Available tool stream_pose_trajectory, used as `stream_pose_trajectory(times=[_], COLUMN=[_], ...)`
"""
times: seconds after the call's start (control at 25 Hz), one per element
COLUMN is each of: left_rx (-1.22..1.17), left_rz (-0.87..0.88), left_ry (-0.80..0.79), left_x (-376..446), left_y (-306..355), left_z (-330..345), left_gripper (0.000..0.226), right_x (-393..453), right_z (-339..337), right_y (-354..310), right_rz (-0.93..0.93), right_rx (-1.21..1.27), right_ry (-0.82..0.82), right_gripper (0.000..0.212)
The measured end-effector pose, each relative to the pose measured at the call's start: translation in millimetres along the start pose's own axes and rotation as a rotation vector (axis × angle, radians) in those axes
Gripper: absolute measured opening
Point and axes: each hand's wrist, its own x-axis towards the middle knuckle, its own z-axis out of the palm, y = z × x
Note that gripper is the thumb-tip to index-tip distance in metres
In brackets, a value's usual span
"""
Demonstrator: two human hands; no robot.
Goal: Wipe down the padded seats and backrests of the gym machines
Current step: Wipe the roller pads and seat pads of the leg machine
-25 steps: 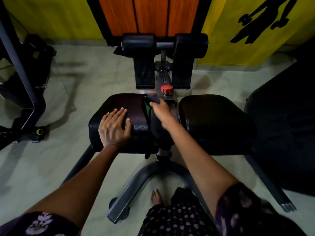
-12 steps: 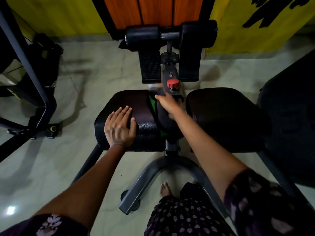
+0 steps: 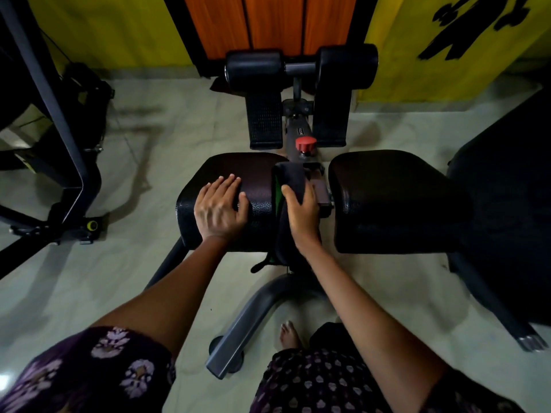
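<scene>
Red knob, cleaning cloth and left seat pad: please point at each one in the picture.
red knob [image 3: 306,143], head view, on its top face.
cleaning cloth [image 3: 290,177], head view, on the dark fold above the fingers.
left seat pad [image 3: 247,166], head view, on its bare top.

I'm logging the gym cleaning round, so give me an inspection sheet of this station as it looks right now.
Surface: pale tiled floor, shadowed.
Job's things: left seat pad and right seat pad side by side; dark cloth with a green edge in the gap between them.
Clutter: nothing seen.
Grips: left hand flat on the left seat pad; right hand holds the cloth.
Cables: nothing seen.
Surroundings: red knob, two roller pads, yellow wall, another machine frame.
</scene>
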Motion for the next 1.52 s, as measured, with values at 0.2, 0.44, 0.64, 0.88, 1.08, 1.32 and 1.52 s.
stream_pose_trajectory(times=[0.2, 0.44, 0.64, 0.88, 1.08, 1.32, 1.52], left_rx=[-0.052, -0.066, -0.098, -0.328, -0.535, -0.697, -0.676], left_rz=[-0.038, -0.120, -0.201, -0.090, 0.001, 0.128, 0.325], left_ry=[-0.044, -0.271, -0.368, -0.418, -0.537, -0.617, -0.702], left_x=[6.6, 5.7, -15.6, -65.1, -97.8, -179.1, -244.3], left_y=[2.8, 4.9, 27.2, 70.4, 122.2, 183.9, 233.5], left_z=[-1.9, -12.5, -28.0, -61.1, -87.9, -143.2, -185.6], left_gripper=[0.042, 0.058, 0.050, 0.051, 0.037, 0.027, 0.028], right_x=[-36.3, -65.4, -82.1, -114.2, -162.4, -257.8, -352.5], right_z=[-3.7, -37.7, -80.6, -132.8, -198.1, -264.8, -317.4], right_y=[11.4, 39.2, 29.8, -1.1, 5.5, 20.3, 30.0], right_rz=[0.077, 0.125, 0.120, 0.028, 0.025, -0.034, -0.053], right_rx=[0.090, -0.044, -0.111, -0.140, -0.214, -0.137, -0.130], right_ry=[0.162, 0.058, -0.013, -0.028, 0.069, 0.225, 0.342], right_gripper=[0.040, 0.032, 0.024, 0.024, 0.020, 0.007, 0.017])
